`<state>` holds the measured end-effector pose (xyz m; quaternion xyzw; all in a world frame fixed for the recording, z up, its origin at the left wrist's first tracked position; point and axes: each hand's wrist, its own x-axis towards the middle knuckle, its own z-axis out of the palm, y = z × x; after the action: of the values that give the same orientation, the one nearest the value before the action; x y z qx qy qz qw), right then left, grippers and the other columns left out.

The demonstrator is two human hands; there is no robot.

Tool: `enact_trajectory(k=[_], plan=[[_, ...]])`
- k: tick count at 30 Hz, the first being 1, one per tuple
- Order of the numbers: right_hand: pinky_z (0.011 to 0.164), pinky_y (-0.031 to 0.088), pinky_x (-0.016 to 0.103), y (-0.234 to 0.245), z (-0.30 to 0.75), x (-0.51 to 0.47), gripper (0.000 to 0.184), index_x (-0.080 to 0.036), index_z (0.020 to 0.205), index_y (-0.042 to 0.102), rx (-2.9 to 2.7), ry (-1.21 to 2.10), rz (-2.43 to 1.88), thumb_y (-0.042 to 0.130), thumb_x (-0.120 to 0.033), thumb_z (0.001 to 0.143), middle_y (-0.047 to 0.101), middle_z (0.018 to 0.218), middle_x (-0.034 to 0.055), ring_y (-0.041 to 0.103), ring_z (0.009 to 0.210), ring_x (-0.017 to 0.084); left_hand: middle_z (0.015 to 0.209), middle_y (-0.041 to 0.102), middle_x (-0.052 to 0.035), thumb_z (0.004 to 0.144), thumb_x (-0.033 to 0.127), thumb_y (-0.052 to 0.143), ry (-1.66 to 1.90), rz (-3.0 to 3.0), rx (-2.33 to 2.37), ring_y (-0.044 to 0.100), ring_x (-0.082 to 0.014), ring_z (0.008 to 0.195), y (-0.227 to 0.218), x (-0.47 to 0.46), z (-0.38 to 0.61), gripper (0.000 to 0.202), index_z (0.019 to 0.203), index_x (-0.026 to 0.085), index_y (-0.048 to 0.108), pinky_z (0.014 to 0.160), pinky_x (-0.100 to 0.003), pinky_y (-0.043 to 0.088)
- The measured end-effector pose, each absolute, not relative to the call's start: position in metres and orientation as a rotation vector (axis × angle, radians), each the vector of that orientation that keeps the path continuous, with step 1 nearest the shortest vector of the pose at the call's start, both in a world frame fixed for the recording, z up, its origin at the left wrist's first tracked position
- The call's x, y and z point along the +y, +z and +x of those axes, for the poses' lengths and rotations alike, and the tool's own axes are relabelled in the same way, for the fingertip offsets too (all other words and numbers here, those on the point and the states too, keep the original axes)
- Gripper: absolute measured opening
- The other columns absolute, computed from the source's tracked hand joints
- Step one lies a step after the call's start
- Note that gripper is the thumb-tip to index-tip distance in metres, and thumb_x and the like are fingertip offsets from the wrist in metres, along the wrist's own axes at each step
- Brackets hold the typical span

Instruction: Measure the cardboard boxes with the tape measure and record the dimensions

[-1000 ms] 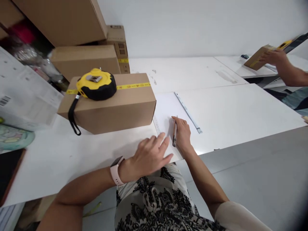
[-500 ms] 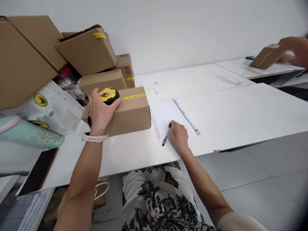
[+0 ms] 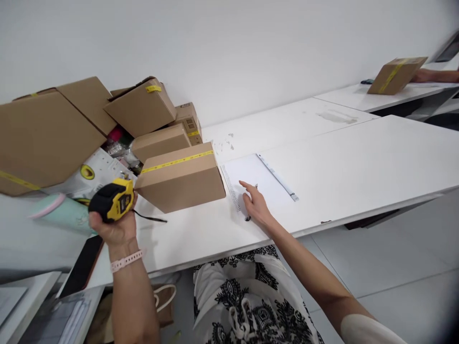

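Note:
My left hand (image 3: 114, 228) is closed around a yellow and black tape measure (image 3: 112, 201), held up in the air to the left of a brown box with yellow tape (image 3: 179, 177). My right hand (image 3: 255, 203) rests on a white sheet of paper (image 3: 256, 179) with its fingers stretched out. A black pen (image 3: 248, 216) lies under that hand; only its ends show. A clear ruler (image 3: 278, 176) lies along the paper's right edge.
Several cardboard boxes (image 3: 46, 134) are piled at the left with a printed carton and a pale green bottle (image 3: 60, 215). A dark phone (image 3: 83, 264) lies at the table's front left. Far right, another person's hand holds a box (image 3: 396, 75) on another table.
My left hand lifted the tape measure off the box and brought it left and toward me. My right hand let go of the pen and opened over it. The view swung left.

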<state>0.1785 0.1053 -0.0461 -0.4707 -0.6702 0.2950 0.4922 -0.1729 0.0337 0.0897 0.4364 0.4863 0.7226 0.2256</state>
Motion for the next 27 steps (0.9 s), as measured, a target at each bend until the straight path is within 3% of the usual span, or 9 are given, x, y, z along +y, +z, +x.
enact_trajectory(k=[3,7,10,14,19,23,27], plan=[[0.118,0.035,0.052,-0.043,0.157,0.114,0.069,-0.022,0.151,0.045,-1.613,1.0,-1.039,0.047,-0.017,0.083,0.049,0.155,0.0091,0.044,0.143,0.028,0.13,0.063,0.0028,0.07,0.061,0.067,2.085,1.112,1.03,0.049,-0.0301,0.135,0.069,0.027,-0.18,0.045,0.103,0.031,0.062,0.092,-0.042,0.055],[0.119,0.035,0.051,-0.026,0.134,0.119,0.082,-0.03,0.155,0.04,-1.545,1.289,-0.892,0.048,-0.013,0.075,0.043,0.16,0.0018,0.041,0.145,0.026,0.129,0.066,-0.0011,0.066,0.072,0.062,1.996,1.012,1.108,0.058,-0.0299,0.125,0.054,0.034,-0.183,0.055,0.102,0.03,0.064,0.088,-0.042,0.056],[0.111,0.043,0.047,0.001,0.137,0.11,0.074,-0.03,0.152,0.043,-1.547,1.305,-0.854,0.052,-0.019,0.079,0.05,0.153,0.0043,0.05,0.135,0.026,0.122,0.07,0.0002,0.067,0.071,0.066,2.02,1.026,1.061,0.058,-0.0302,0.125,0.063,0.032,-0.179,0.051,0.098,0.031,0.067,0.088,-0.043,0.057],[0.094,0.052,0.044,0.044,0.155,0.092,0.057,-0.026,0.144,0.054,-1.58,1.042,-0.942,0.059,-0.037,0.087,0.056,0.141,0.011,0.059,0.112,0.025,0.116,0.072,0.0044,0.067,0.061,0.077,1.993,1.086,0.939,0.054,-0.0313,0.131,0.096,0.018,-0.166,0.036,0.093,0.036,0.072,0.09,-0.046,0.057],[0.081,0.051,0.041,0.063,0.163,0.101,0.047,-0.026,0.132,0.061,-1.504,0.941,-1.058,0.059,-0.046,0.09,0.059,0.133,0.01,0.058,0.085,0.02,0.111,0.073,0.0062,0.074,0.051,0.076,1.935,1.112,0.946,0.056,-0.0294,0.128,0.124,0.017,-0.146,0.019,0.083,0.035,0.074,0.088,-0.044,0.06],[0.082,0.049,0.041,0.055,0.162,0.121,0.047,-0.024,0.131,0.061,-1.476,1.004,-1.111,0.059,-0.045,0.089,0.062,0.131,0.0098,0.057,0.084,0.019,0.093,0.071,0.0022,0.075,0.044,0.077,1.903,1.268,0.96,0.062,-0.0258,0.115,0.128,0.03,-0.136,0.021,0.065,0.027,0.069,0.094,-0.04,0.059],[0.08,0.047,0.037,0.071,0.157,0.127,0.039,-0.023,0.121,0.065,-1.438,0.875,-1.036,0.056,-0.046,0.09,0.065,0.126,0.0083,0.058,0.09,0.02,0.092,0.073,-0.0002,0.074,0.04,0.077,1.814,1.298,0.947,0.067,-0.0261,0.105,0.138,0.042,-0.121,0.018,0.068,0.024,0.072,0.093,-0.042,0.06]])
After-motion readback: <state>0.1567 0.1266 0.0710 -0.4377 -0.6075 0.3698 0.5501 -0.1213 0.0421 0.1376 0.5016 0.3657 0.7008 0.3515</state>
